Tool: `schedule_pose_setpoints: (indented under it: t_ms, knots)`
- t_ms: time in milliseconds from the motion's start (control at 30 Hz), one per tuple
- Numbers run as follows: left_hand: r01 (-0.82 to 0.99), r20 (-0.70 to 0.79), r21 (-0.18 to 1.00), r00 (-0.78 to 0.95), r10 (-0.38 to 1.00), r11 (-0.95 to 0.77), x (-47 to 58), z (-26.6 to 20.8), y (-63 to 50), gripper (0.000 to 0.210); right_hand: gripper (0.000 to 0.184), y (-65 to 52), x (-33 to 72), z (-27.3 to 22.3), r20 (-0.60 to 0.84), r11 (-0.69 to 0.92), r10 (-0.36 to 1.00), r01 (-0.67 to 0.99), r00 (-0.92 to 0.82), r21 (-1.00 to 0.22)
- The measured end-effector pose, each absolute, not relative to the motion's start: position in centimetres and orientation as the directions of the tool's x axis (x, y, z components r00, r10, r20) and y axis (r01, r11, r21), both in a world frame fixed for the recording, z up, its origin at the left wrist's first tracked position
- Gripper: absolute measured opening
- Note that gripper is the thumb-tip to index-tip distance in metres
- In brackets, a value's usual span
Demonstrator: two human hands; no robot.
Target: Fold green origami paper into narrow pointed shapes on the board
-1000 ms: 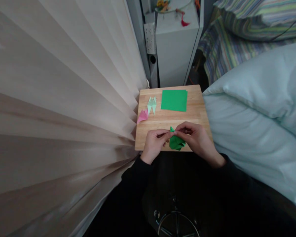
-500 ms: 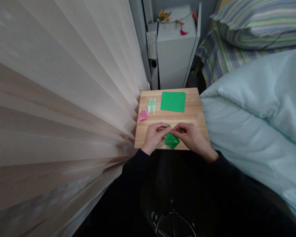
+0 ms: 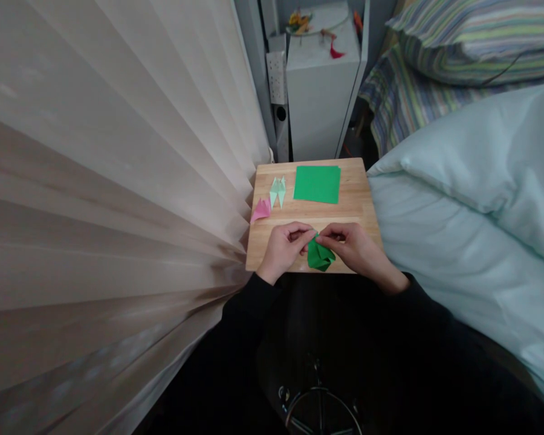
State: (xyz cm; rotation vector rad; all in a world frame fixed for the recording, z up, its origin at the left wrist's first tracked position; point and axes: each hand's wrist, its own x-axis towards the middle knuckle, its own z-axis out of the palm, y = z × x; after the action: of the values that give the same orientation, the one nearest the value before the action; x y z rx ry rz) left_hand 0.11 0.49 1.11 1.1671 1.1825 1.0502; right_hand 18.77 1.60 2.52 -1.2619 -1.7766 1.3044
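Observation:
Between my two hands is a piece of folded green paper (image 3: 320,256), its wider part hanging toward me over the near edge of the wooden board (image 3: 272,238). My left hand (image 3: 286,246) pinches its far tip from the left. From the right, my right hand (image 3: 350,244) pinches the paper close to the same tip, so the fingertips of both hands nearly meet. The fingers cover the tip itself. Farther up the board lie a flat stack of green paper (image 3: 317,184), a pale green folded paper piece (image 3: 278,191) and a pink folded paper piece (image 3: 261,209).
A pleated curtain (image 3: 163,151) borders the board on the left. Light blue bedding (image 3: 462,175) lies to the right, with a striped pillow (image 3: 489,42) behind it. Beyond the board stands a white cabinet (image 3: 320,96) with small ornaments on top. A wheeled metal base (image 3: 321,411) shows below.
The folded green paper has shifted slightly right and turned, and its folds look more spread. Both hands keep pinching near its tip. The whole view has moved a little.

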Motion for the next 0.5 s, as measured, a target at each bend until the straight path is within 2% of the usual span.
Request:
schedule_pose_setpoints:
  t_ms: [167, 267, 367, 500]
  knots:
    - [0.117, 0.034, 0.992, 0.146, 0.989, -0.051, -0.2, 1.7, 0.5, 0.021, 0.029, 1.5, 18.9, 2.4, -0.122, 0.087, 0.858, 0.375, -0.498, -0.923]
    - [0.106, 0.030, 0.993, 0.170, 0.985, -0.049, -0.5, 2.1, 0.3, 0.027, 0.032, 1.4, 18.8, 2.2, -0.109, 0.081, 0.863, 0.349, -0.493, -0.934]
    - [0.055, 0.033, 0.997, 0.180, 0.983, -0.044, -1.1, 2.4, 0.2, 0.042, 0.033, 1.5, 18.9, 2.5, -0.098, -0.001, 0.906, 0.230, -0.411, -0.973]
    - [0.062, 0.155, 0.983, 0.247, 0.957, -0.175, -1.5, 2.6, -0.1, 0.049, 0.034, 2.0, 19.2, 4.0, -0.099, -0.091, 0.966, 0.042, -0.240, -0.995]
